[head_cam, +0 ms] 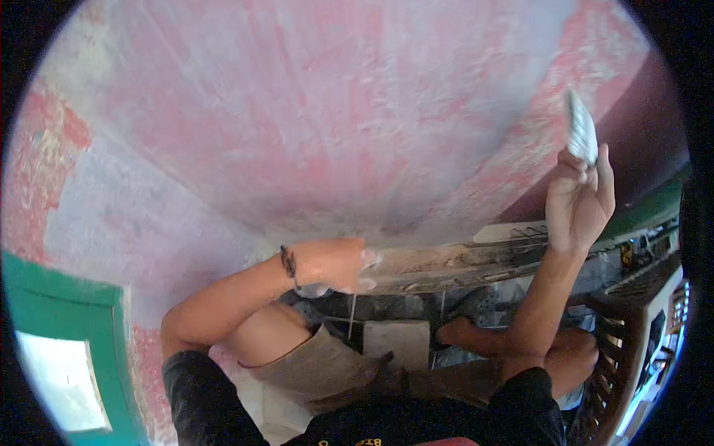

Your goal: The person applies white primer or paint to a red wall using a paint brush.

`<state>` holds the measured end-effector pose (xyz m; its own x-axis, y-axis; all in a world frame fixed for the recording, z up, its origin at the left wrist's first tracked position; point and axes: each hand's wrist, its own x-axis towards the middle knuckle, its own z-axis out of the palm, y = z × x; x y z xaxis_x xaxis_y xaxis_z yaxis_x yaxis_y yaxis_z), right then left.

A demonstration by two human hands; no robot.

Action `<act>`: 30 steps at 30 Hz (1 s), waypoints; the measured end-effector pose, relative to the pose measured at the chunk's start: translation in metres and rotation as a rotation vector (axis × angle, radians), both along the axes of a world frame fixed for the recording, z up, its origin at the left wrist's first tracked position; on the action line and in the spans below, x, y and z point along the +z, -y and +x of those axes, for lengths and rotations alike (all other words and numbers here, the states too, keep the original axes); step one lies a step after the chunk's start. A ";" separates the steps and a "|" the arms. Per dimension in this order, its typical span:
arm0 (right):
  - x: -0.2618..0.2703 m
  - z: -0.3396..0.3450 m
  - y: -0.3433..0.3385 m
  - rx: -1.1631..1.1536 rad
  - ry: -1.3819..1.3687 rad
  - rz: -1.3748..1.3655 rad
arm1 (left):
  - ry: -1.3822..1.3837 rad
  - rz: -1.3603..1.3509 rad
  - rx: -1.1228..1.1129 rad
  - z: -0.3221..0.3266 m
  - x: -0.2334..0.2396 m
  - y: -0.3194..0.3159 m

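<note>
In my raised right hand (580, 195) is a flat, pale scraper-like tool (583, 128), blurred by motion. It is in front of the right part of a plastered wall (346, 122), where whitish filler lies in streaks over patchy pink paint. My left hand (332, 265) is lower, near the foot of that wall, with its fingers curled and white smears on the fingertips. A dark bracelet (288, 262) circles the left wrist. Below that wrist shows part of a pale rounded thing (312, 290); whether the left fingers hold it is hidden.
A long, dirty wooden ledge (440, 259) runs along the wall's base. A green-framed door or window (64, 301) stands at left. Slatted dark wooden furniture (611, 357) is at right. My bent knees are under my arms, above a tiled floor (396, 340).
</note>
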<state>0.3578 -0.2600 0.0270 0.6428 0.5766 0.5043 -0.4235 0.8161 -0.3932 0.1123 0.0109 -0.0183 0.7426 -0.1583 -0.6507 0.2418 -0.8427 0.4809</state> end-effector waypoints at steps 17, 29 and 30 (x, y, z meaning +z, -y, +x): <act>0.090 0.003 0.014 -1.754 1.066 -0.049 | 0.288 0.198 -0.206 0.005 -0.078 -0.050; 0.100 0.013 -0.005 -1.931 1.551 0.090 | 0.173 0.116 -0.144 0.008 -0.071 -0.046; 0.097 0.013 -0.005 -1.933 1.559 0.083 | 0.141 0.100 -0.137 0.011 -0.067 -0.042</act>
